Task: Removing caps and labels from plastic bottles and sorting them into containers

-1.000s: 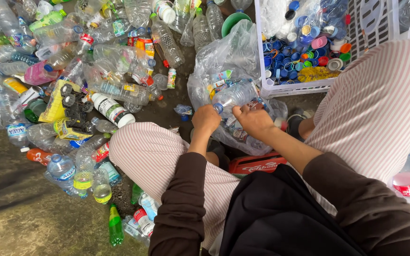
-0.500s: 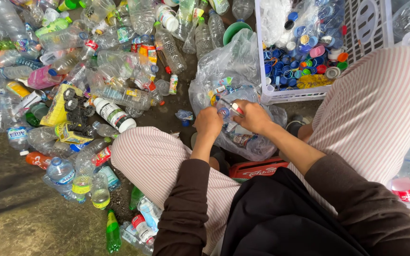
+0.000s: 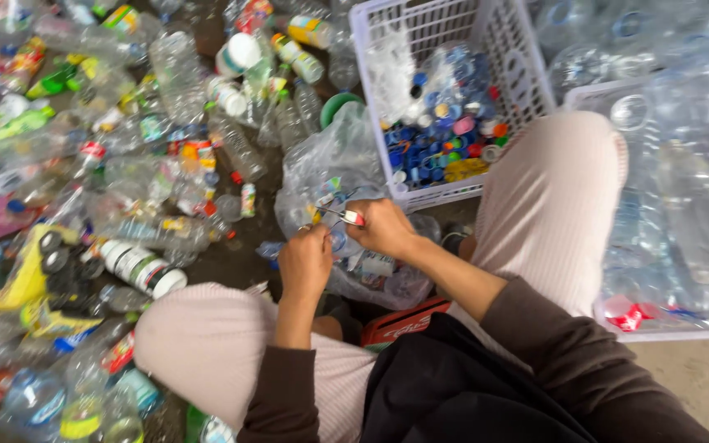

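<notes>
Both hands work at one clear bottle (image 3: 340,239): the left hand (image 3: 305,261) grips it, the right hand (image 3: 383,227) pinches a small cutter (image 3: 345,216). The white basket (image 3: 527,78) holds many caps, while a big heap of bottles (image 3: 125,164) lies unsorted

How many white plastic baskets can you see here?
2: one white basket at top centre holding coloured bottle caps, another white basket at right filled with clear bottles. Its far side runs out of frame; others may lie beyond view.

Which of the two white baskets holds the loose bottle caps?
The basket just ahead of the right hand; its bottom is full of mostly blue caps. The basket beside the knee holds clear bottles.
</notes>
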